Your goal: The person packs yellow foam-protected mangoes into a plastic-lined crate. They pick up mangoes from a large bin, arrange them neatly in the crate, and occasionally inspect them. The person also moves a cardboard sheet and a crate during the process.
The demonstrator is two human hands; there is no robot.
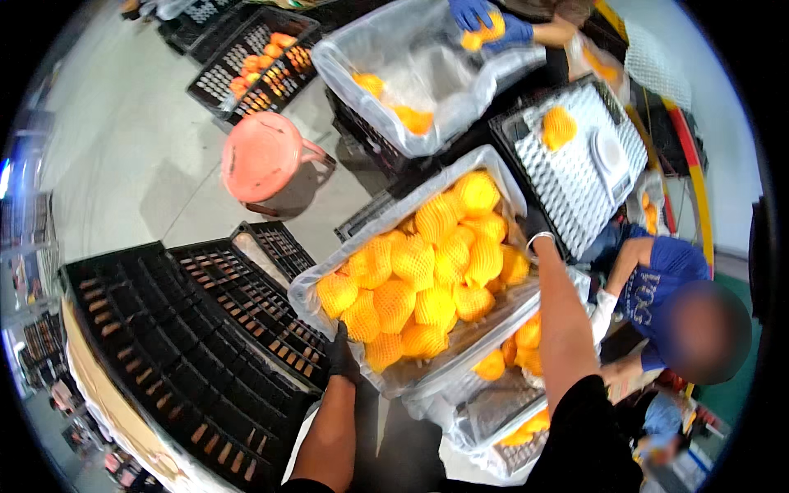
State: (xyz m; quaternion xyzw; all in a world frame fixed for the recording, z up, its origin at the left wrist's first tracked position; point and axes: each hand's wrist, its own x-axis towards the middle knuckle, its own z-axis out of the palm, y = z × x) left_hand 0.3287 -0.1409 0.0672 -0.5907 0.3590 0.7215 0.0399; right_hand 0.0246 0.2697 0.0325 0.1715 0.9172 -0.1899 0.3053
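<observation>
Before me is a crate lined with clear plastic film [493,345], filled with several fruits in yellow foam nets [413,262]. My left hand [342,357], in a black glove, grips its near left rim, the thumb along the inner edge. At the opposite end, my right hand [537,223], also black-gloved, holds the rim beside a tray. Its fingers blend into the dark background. That tray carries white foam netting [555,179], one netted fruit [559,129] and a white round-topped scale [609,153].
Slatted black crates [203,345] stand left. Beyond are a pink stool [262,157], a crate of bare orange fruit [259,65] and a film-lined bin [425,138]. A co-worker's blue-gloved hands [471,15] hold netted fruit above it. Another person [666,289] is at right, near further fruit crates [511,425].
</observation>
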